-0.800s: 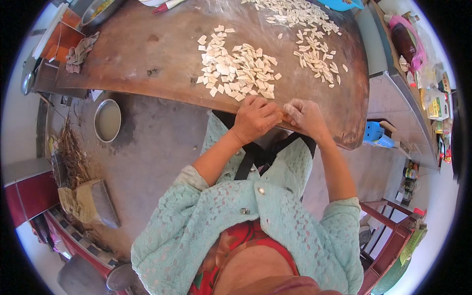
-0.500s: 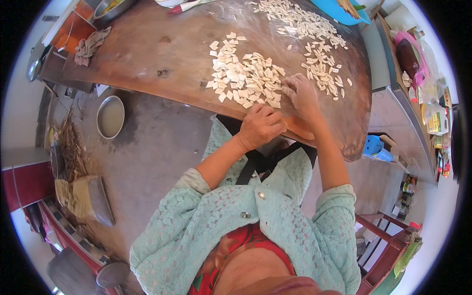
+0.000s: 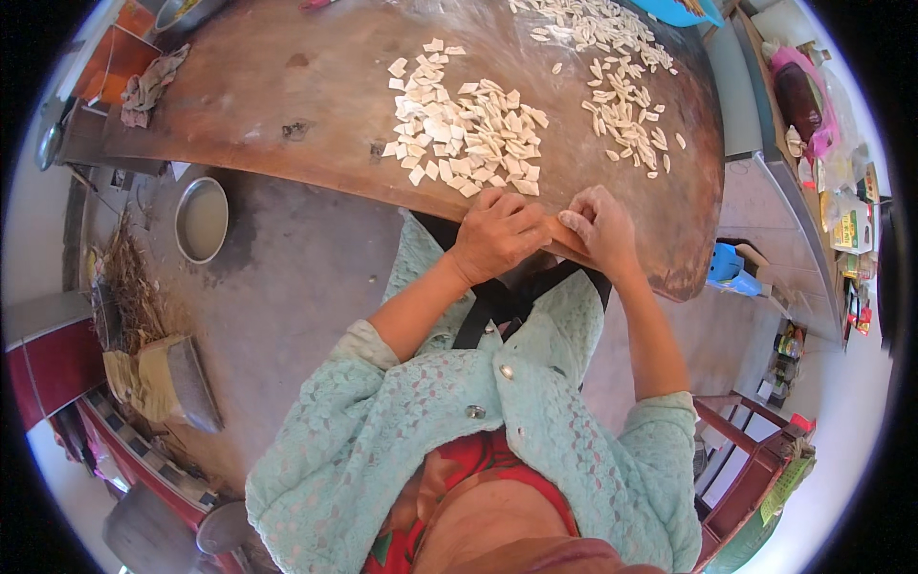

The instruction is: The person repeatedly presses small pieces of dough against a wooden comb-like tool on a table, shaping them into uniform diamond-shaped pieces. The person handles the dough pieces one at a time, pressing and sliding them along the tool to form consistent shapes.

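Note:
At the table's near edge, my left hand (image 3: 494, 231) has its fingers curled over the end of a small orange-brown flat piece (image 3: 566, 234), wood by its look. My right hand (image 3: 600, 222) is closed at the other end of that piece, thumb bent down onto it; whatever is under the thumb is hidden. Just beyond my left hand lies a loose pile of pale, flat dough squares (image 3: 469, 129). To the right are curled, pointed dough pieces (image 3: 626, 120), spreading into a larger floury batch (image 3: 598, 33) farther back.
A brown wooden table (image 3: 258, 105) carries the dough. A blue basin (image 3: 679, 11) stands at the far right, a crumpled cloth (image 3: 151, 81) at the left. On the floor sits a metal basin (image 3: 202, 221) of cloudy liquid. A cluttered counter (image 3: 813, 191) runs along the right.
My right hand has drawn back from the dough squares to the orange-brown piece at the table's edge. My left hand stays at that piece. The whole view has shifted slightly.

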`<state>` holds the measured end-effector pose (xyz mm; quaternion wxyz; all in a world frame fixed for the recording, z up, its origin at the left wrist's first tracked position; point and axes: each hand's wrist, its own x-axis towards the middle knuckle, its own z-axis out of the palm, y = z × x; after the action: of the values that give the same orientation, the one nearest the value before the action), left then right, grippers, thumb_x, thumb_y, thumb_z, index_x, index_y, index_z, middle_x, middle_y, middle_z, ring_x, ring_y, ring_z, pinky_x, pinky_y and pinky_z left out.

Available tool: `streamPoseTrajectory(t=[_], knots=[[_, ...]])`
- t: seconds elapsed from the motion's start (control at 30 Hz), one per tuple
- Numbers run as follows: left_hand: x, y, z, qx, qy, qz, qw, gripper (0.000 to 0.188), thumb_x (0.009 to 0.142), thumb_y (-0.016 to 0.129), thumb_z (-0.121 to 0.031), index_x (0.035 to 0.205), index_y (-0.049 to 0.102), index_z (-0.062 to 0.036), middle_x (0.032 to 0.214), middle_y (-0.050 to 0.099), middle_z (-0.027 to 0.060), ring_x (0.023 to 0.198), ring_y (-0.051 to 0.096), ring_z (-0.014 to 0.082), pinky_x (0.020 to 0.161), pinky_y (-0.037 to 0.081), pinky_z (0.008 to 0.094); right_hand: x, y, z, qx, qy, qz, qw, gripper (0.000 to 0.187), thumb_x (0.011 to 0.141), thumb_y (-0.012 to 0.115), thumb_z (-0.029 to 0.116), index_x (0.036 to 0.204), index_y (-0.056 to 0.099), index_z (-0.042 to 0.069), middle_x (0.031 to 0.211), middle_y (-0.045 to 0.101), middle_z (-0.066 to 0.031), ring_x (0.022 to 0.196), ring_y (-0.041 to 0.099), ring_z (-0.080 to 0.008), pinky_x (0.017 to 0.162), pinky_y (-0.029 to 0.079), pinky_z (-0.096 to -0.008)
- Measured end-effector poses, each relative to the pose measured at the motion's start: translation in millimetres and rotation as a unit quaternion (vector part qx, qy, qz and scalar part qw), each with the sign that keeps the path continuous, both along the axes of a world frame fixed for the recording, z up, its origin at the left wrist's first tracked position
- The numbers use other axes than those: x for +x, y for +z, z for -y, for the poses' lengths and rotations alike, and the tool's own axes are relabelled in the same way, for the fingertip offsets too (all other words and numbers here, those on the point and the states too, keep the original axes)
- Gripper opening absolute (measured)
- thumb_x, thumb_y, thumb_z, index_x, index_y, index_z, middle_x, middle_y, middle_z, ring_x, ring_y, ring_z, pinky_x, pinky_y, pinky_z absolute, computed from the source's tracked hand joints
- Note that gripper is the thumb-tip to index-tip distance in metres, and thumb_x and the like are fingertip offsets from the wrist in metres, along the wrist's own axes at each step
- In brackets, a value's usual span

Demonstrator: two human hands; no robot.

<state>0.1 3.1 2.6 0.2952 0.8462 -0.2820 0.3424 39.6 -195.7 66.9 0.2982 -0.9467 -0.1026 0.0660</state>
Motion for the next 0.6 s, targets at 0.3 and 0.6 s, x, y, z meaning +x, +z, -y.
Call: streamPoseTrajectory(t=[0.3,0.6], knots=[[1.4,0.1,0.0,-0.003,0.002,-0.001,1.0,0.019,0.071,0.081,-0.026,0.086,0.072,-0.0175,0.097,0.062,-0.006,0.091,0.059,0.0178,0.082,0.045,0.0377,27.7,1.5,5.1,-0.026,-0.056,0.014,0.998,0.034,0.076,0.085,0.03,0.084,0.063,0.005,0.07,0.061,-0.009,0.064,0.06,-0.0264,0.062,0.047,-0.039],[2.7,0.9,0.8,-0.017,-0.002,0.011,1.0,0.016,0.072,0.08,-0.024,0.082,0.07,-0.0174,0.093,0.062,-0.0055,0.087,0.059,0.0168,0.08,0.046,0.0368,22.0,9.3,-12.7,-0.031,0.063,0.055,0.996,0.02,0.094,0.067,0.022,0.095,0.07,0.002,0.1,0.07,-0.0155,0.087,0.066,-0.0345,0.078,0.052,-0.0424]])
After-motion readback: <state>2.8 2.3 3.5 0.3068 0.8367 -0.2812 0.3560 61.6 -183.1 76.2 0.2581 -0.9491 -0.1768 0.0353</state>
